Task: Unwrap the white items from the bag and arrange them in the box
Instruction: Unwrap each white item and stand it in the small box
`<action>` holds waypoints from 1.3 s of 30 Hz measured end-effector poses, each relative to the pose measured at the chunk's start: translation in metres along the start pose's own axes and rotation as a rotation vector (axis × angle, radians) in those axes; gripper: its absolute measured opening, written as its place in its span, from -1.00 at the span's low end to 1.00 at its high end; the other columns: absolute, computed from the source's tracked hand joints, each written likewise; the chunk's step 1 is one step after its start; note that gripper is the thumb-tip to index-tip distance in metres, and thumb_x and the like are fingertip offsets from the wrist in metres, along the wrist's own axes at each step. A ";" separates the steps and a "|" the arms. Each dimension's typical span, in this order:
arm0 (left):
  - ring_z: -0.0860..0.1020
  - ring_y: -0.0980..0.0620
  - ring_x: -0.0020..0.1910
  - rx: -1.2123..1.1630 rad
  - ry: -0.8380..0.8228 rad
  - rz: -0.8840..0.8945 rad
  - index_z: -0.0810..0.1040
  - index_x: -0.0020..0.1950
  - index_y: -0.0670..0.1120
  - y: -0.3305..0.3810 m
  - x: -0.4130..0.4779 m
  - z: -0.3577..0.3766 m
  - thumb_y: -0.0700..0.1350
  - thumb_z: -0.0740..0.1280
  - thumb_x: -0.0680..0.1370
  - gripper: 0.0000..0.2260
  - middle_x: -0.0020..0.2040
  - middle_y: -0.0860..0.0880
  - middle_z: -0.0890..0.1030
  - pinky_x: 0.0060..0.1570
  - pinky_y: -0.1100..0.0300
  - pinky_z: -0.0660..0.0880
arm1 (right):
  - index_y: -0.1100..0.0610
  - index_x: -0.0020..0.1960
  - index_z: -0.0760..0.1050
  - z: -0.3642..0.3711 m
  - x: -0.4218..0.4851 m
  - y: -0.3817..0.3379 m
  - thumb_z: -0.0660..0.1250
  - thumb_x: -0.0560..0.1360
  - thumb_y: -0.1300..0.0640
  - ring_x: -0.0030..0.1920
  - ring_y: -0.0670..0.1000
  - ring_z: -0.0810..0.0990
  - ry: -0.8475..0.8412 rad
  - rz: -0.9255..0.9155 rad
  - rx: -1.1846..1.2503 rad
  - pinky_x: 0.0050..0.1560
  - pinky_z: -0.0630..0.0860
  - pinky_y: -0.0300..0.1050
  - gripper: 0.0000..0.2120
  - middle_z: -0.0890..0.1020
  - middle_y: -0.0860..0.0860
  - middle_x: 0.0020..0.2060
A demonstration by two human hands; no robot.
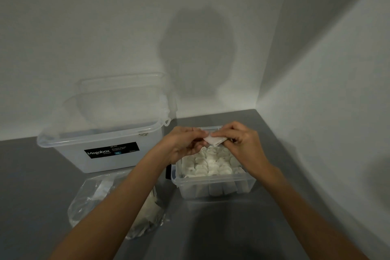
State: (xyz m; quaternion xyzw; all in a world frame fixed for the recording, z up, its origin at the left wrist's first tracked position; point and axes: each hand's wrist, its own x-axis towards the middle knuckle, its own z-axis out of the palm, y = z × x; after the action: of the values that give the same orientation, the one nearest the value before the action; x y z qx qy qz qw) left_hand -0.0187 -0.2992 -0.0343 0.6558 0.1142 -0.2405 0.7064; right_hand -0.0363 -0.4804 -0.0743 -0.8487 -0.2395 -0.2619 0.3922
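White item: one small flat white piece, held in the air between both hands, just above the far rim of the small clear box.
Left grip: the left hand pinches the left corner of the piece between thumb and fingertips, so this grip is clamped on it.
Right grip: the right hand pinches the right edge in the same way, with the other fingers curled under.
Box: it stands on the grey bench, right of centre, and is nearly full with white pieces packed tight in rows.
Bag: the clear plastic bag lies on the bench at the near left, partly under the left forearm. More white pieces are inside.
Other things: a Megabox container stands behind the bag, and its lid leans on the wall. What it holds I cannot tell.
Step in hand: I judge that the hands are opening the wrapping. Whether a wrapper is on the piece is too small to tell.
Risk, tearing: if both grips pull apart too hard, the piece itself may rip and not only its wrapping.
Risk, dropping: both pinches are only at the edges, so a slip could let the piece fall crooked on the rows or behind the box.
Risk, crowding: little room is left, so pushing one more in could bend or tip its neighbours.
Risk, bag: the left forearm passes over the bag and could drag it.
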 end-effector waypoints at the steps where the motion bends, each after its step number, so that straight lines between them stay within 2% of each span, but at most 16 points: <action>1: 0.54 0.10 -0.40 -0.010 -0.007 0.014 0.62 0.00 -0.25 0.000 0.000 -0.001 -0.23 0.43 0.46 -0.85 -0.31 -0.12 0.64 -0.37 0.35 0.54 | 0.12 -0.01 0.69 0.000 -0.001 0.001 0.50 0.35 0.33 -0.15 -0.13 0.54 -0.002 -0.031 -0.028 -0.13 0.45 -0.48 -0.75 0.63 0.02 -0.16; 5: 0.57 0.13 -0.35 0.079 0.003 0.172 0.63 0.03 -0.21 0.002 -0.001 -0.004 -0.25 0.45 0.45 -0.83 -0.25 -0.06 0.66 -0.27 0.33 0.56 | 0.13 0.09 0.65 0.001 -0.001 0.003 0.50 0.36 0.31 -0.19 -0.26 0.47 0.005 -0.041 -0.083 -0.10 0.37 -0.56 -0.69 0.59 -0.04 -0.17; 8: 0.63 0.11 -0.24 0.253 0.047 0.393 0.63 0.04 -0.17 0.005 -0.004 -0.007 -0.28 0.45 0.44 -0.81 -0.18 -0.09 0.68 -0.18 0.30 0.57 | 0.10 0.13 0.63 -0.001 0.000 0.005 0.49 0.38 0.29 -0.22 -0.30 0.49 0.040 0.060 -0.051 -0.12 0.44 -0.46 -0.67 0.55 -0.13 -0.15; 11: 0.66 0.10 -0.18 0.465 0.102 0.588 0.64 0.06 -0.16 0.007 -0.004 -0.010 -0.25 0.48 0.41 -0.76 -0.14 -0.11 0.70 -0.10 0.31 0.58 | 0.11 0.12 0.63 -0.006 0.003 0.007 0.46 0.41 0.27 -0.19 -0.33 0.53 0.033 0.195 0.019 -0.15 0.42 -0.52 -0.71 0.57 -0.13 -0.17; 13: 0.66 0.12 -0.16 0.554 0.128 0.670 0.65 0.05 -0.15 0.008 -0.004 -0.010 -0.25 0.49 0.40 -0.76 -0.16 -0.07 0.70 -0.06 0.35 0.56 | 0.10 0.08 0.66 -0.010 0.007 0.007 0.46 0.43 0.23 -0.25 -0.27 0.54 0.007 0.299 0.095 -0.19 0.51 -0.43 -0.78 0.56 -0.23 -0.24; 14: 0.66 0.14 -0.16 0.585 0.140 0.699 0.65 0.04 -0.14 0.008 -0.004 -0.010 -0.25 0.49 0.39 -0.77 -0.17 -0.04 0.70 -0.05 0.37 0.55 | 0.09 0.06 0.67 -0.011 0.010 0.006 0.45 0.44 0.21 -0.30 -0.20 0.53 -0.017 0.355 0.143 -0.20 0.59 -0.30 -0.80 0.54 -0.26 -0.31; 16: 0.65 0.21 -0.17 0.637 0.165 0.753 0.65 0.04 -0.13 0.007 -0.005 -0.009 -0.25 0.49 0.40 -0.77 -0.19 0.02 0.69 -0.07 0.44 0.51 | 0.08 0.05 0.67 -0.015 0.015 0.003 0.45 0.45 0.17 -0.33 -0.13 0.52 -0.084 0.440 0.233 -0.26 0.64 -0.14 -0.82 0.53 -0.20 -0.39; 18: 0.64 0.24 -0.17 0.673 0.185 0.803 0.65 0.04 -0.12 0.006 -0.004 -0.008 -0.24 0.49 0.40 -0.77 -0.20 0.06 0.68 -0.07 0.46 0.50 | 0.10 0.07 0.66 -0.018 0.020 -0.001 0.45 0.45 0.15 -0.24 -0.04 0.62 -0.172 0.499 0.335 -0.28 0.63 -0.18 -0.80 0.64 -0.08 -0.28; 20: 0.64 0.25 -0.16 0.691 0.190 0.833 0.65 0.05 -0.11 0.005 -0.004 -0.007 -0.24 0.49 0.41 -0.76 -0.19 0.06 0.68 -0.04 0.44 0.51 | 0.09 0.08 0.64 -0.017 0.024 -0.004 0.46 0.43 0.13 -0.14 0.05 0.67 -0.250 0.535 0.416 -0.26 0.61 -0.20 -0.78 0.70 0.02 -0.17; 23: 0.64 0.23 -0.15 0.684 0.179 0.845 0.63 0.06 -0.06 0.004 -0.005 -0.006 -0.21 0.49 0.42 -0.76 -0.16 0.06 0.69 0.00 0.33 0.55 | 0.06 -0.05 0.66 -0.010 0.026 -0.005 0.48 0.42 0.10 -0.14 0.24 0.64 -0.269 0.528 0.394 -0.24 0.60 -0.11 -0.89 0.70 0.05 -0.21; 25: 0.64 0.20 -0.14 0.697 0.180 0.847 0.59 0.04 0.00 0.004 -0.006 -0.007 -0.11 0.48 0.43 -0.79 -0.11 0.08 0.67 -0.02 0.25 0.59 | 0.07 -0.10 0.67 -0.008 0.028 -0.003 0.47 0.42 0.10 -0.17 0.27 0.63 -0.250 0.538 0.357 -0.23 0.59 -0.07 -0.92 0.69 0.05 -0.25; 27: 0.64 0.17 -0.14 0.730 0.181 0.862 0.56 0.01 0.01 0.004 -0.008 -0.008 -0.03 0.46 0.44 -0.81 -0.06 0.10 0.64 -0.05 0.19 0.60 | 0.07 -0.10 0.67 -0.006 0.028 -0.002 0.47 0.43 0.11 -0.19 0.25 0.63 -0.247 0.534 0.324 -0.23 0.60 -0.05 -0.93 0.68 0.05 -0.26; 29: 0.64 0.18 -0.16 0.750 0.157 0.864 0.58 -0.01 -0.03 0.005 -0.008 -0.009 -0.05 0.46 0.45 -0.84 -0.07 0.10 0.64 -0.05 0.19 0.60 | 0.06 -0.10 0.67 -0.006 0.028 -0.003 0.47 0.43 0.09 -0.23 0.23 0.63 -0.249 0.513 0.290 -0.24 0.61 -0.03 -0.93 0.68 0.04 -0.28; 34: 0.62 0.26 -0.15 0.827 0.135 0.905 0.66 -0.06 -0.06 0.004 -0.003 -0.006 -0.09 0.48 0.42 -0.87 -0.17 0.11 0.66 -0.09 0.43 0.53 | 0.00 -0.10 0.68 -0.003 0.028 -0.004 0.46 0.42 -0.01 -0.33 0.11 0.62 -0.231 0.439 0.190 -0.29 0.63 -0.03 -0.89 0.67 0.01 -0.34; 36: 0.62 0.25 -0.16 0.846 0.141 0.914 0.67 -0.07 -0.07 0.003 -0.001 -0.006 -0.09 0.47 0.44 -0.88 -0.19 0.12 0.65 -0.11 0.45 0.51 | -0.05 -0.10 0.67 -0.002 0.028 -0.003 0.45 0.42 -0.04 -0.37 0.04 0.59 -0.238 0.412 0.156 -0.29 0.63 -0.04 -0.90 0.66 -0.01 -0.35; 39: 0.58 0.24 -0.21 0.951 0.157 0.880 0.68 -0.08 -0.07 0.004 0.004 -0.010 -0.06 0.45 0.46 -0.89 -0.20 0.11 0.62 -0.13 0.39 0.52 | 0.01 -0.06 0.67 -0.002 0.026 0.001 0.45 0.44 0.06 -0.43 -0.07 0.53 -0.282 0.434 0.151 -0.27 0.62 -0.08 -0.91 0.63 -0.03 -0.36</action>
State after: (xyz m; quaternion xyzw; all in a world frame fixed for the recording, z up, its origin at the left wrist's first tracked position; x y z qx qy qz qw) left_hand -0.0121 -0.2901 -0.0341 0.8980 -0.2328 0.0954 0.3610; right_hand -0.0167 -0.4773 -0.0573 -0.8765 -0.1233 -0.0323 0.4643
